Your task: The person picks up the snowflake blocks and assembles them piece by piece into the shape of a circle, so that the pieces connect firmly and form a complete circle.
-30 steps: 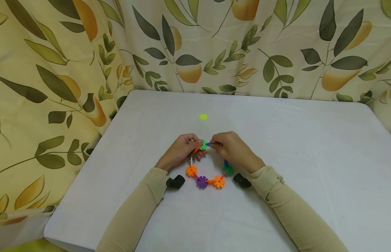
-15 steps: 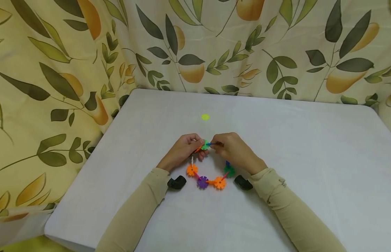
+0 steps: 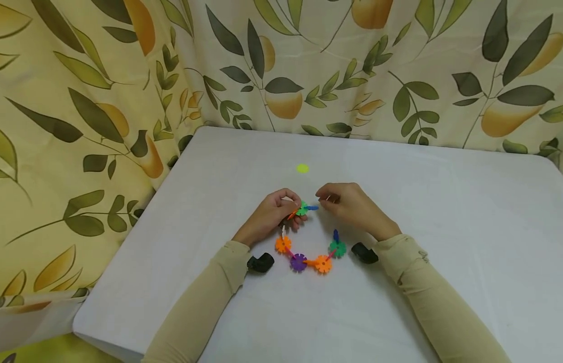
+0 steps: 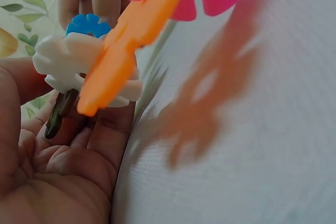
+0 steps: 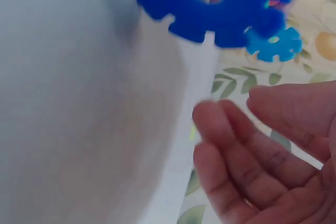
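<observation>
My left hand point(image 3: 267, 214) pinches one end of a curved chain of slotted flower-shaped plastic discs, at a light green disc point(image 3: 302, 208). A light blue disc point(image 3: 312, 207) juts rightward from that green one. In the left wrist view a dark brown disc point(image 4: 61, 114) lies at the fingers, with a white disc point(image 4: 68, 59) and an orange disc point(image 4: 123, 51) in front. The chain curves past a purple disc point(image 3: 298, 262) to a dark green disc point(image 3: 337, 248) and a dark blue disc point(image 3: 336, 235). My right hand point(image 3: 356, 209) is apart from the chain, fingers loosely bent, holding nothing.
A loose yellow disc point(image 3: 302, 168) lies on the white-covered table point(image 3: 444, 212) beyond the hands. Black devices point(image 3: 365, 253) sit by both wrists. A leaf-and-fruit patterned curtain point(image 3: 335, 65) hangs along the back and left.
The right hand has let go of the light blue disc and drawn off to the right. The left hand keeps its hold on the chain. The head view has shifted slightly.
</observation>
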`<state>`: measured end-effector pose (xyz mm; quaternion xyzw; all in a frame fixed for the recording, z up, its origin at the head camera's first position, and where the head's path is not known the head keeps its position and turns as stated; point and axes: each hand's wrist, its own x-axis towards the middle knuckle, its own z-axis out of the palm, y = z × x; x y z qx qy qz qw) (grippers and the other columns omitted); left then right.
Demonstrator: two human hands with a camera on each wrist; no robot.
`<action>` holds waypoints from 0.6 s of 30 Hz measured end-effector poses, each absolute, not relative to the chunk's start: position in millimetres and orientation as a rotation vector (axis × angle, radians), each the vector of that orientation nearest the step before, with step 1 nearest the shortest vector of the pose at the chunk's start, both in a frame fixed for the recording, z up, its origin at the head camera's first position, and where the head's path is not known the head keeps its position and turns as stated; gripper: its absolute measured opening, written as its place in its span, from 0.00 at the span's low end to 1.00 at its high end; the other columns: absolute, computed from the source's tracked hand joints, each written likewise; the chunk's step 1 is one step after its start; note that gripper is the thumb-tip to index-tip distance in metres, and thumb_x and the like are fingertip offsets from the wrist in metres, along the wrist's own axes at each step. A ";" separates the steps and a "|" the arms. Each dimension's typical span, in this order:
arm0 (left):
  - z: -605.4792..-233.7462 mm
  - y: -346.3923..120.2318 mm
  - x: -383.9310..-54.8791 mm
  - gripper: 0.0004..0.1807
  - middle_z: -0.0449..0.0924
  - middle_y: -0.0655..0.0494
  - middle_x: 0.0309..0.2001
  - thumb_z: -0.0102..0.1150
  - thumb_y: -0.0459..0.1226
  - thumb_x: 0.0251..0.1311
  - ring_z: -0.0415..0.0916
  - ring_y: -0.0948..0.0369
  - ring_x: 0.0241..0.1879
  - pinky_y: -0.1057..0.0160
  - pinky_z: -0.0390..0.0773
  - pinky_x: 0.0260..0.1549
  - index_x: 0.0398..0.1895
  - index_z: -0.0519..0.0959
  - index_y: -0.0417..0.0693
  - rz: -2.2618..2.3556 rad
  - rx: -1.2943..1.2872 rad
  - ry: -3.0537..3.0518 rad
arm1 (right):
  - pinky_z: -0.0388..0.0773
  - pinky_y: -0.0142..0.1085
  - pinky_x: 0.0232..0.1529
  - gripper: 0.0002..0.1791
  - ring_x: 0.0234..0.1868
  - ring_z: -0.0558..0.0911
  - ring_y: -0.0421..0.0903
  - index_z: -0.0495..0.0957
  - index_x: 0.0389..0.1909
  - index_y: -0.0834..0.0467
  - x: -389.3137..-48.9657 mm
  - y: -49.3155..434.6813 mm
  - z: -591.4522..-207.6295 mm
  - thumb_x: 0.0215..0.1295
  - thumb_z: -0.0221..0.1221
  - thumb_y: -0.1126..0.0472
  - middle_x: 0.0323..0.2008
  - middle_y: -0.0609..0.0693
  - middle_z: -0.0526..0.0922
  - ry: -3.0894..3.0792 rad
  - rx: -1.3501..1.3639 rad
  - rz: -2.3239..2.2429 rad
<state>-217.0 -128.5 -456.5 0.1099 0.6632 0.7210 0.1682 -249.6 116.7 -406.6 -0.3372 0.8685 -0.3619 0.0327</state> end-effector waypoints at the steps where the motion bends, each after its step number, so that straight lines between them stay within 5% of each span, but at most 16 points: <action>1: -456.2 -128.5 -216.9 0.07 0.89 0.42 0.37 0.53 0.34 0.80 0.84 0.57 0.25 0.64 0.82 0.28 0.52 0.75 0.39 2.053 0.310 1.879 | 0.86 0.50 0.46 0.09 0.42 0.87 0.53 0.86 0.50 0.68 -253.2 115.7 -407.5 0.73 0.63 0.73 0.43 0.58 0.90 2.680 -1.032 -1.101; 18: -455.6 -131.5 -217.4 0.10 0.87 0.45 0.34 0.54 0.36 0.81 0.83 0.57 0.25 0.63 0.84 0.29 0.56 0.75 0.38 2.039 0.289 1.853 | 0.77 0.57 0.59 0.23 0.53 0.77 0.63 0.76 0.67 0.70 -328.4 85.3 -413.0 0.74 0.61 0.71 0.57 0.70 0.76 2.654 -0.935 -0.877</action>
